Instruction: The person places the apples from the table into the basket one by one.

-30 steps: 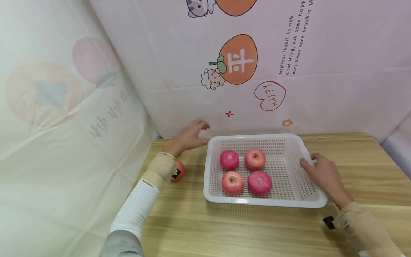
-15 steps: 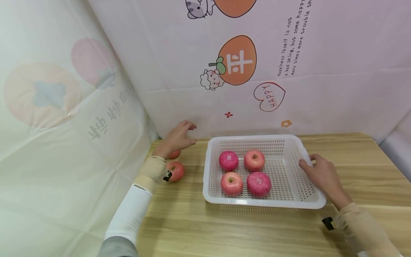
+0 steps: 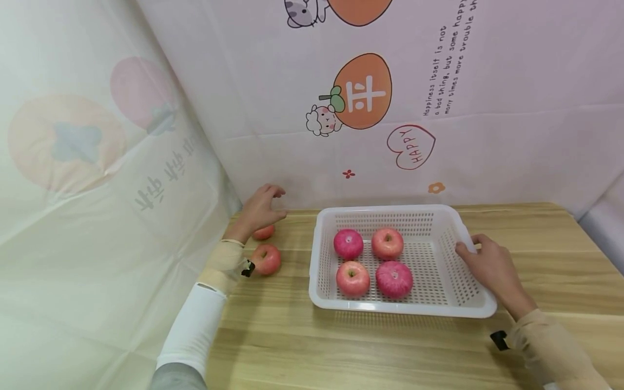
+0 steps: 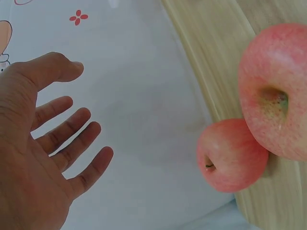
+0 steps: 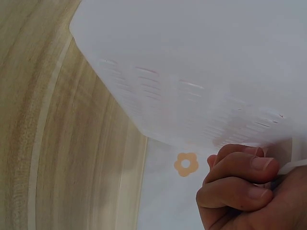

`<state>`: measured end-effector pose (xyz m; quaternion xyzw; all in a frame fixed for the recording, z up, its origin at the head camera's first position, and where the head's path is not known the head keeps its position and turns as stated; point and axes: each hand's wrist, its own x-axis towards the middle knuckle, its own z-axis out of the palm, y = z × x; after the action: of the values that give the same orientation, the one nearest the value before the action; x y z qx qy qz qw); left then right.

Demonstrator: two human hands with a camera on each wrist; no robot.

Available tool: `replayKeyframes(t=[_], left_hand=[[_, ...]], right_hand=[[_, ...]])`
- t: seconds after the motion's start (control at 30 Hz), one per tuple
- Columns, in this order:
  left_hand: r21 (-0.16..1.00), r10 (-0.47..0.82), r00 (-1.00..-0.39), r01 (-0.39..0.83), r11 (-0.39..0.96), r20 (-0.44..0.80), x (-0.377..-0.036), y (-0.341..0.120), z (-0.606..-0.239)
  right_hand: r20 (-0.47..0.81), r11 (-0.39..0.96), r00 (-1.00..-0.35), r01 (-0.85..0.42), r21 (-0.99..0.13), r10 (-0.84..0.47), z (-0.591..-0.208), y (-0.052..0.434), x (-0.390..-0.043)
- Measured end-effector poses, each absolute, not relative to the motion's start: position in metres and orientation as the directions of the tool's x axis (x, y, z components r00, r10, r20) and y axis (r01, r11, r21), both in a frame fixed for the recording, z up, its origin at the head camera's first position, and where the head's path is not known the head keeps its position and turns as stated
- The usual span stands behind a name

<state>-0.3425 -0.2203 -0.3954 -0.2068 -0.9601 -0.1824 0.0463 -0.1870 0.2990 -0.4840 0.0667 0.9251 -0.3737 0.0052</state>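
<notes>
My left hand (image 3: 260,210) hovers above the far left of the table, fingers spread and nothing in them; the left wrist view shows its palm and separate fingers (image 4: 79,132). Below it lie two red apples: the nearer apple (image 3: 267,259) beside the wrist, the farther apple (image 3: 264,232) partly covered by the hand. With my right hand (image 3: 492,265) I grip the right rim of a white plastic basket (image 3: 403,307), thumb over the edge and fingers curled beneath it. Inside the basket's left half sit several apples, among them a pale red apple (image 3: 353,279) and a deep pink apple (image 3: 394,279).
A wooden table (image 3: 370,352) carries everything. White printed cloth (image 3: 273,108) hangs right behind its far edge, and another cloth sheet (image 3: 97,227) closes off the left side.
My left hand has moved left, away from the basket's left rim, uncovering more of the two loose apples. The right hand and the basket stay where they were.
</notes>
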Motion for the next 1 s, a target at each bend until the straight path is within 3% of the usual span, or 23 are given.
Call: replayKeyframes(t=[0.33,1.0], left_hand=[[0.337,0.345,-0.920,0.390,0.857,0.189,-0.343,-0.231,-0.396],[0.328,0.267,-0.956,0.292,0.898,0.120,-0.345,-0.246,-0.407]], right_hand=[[-0.055,0.715,-0.991,0.125,-0.688,0.120,-0.483,0.300,-0.187],[-0.051,0.715,-0.991,0.123,-0.689,0.121,-0.485,0.300,-0.188]])
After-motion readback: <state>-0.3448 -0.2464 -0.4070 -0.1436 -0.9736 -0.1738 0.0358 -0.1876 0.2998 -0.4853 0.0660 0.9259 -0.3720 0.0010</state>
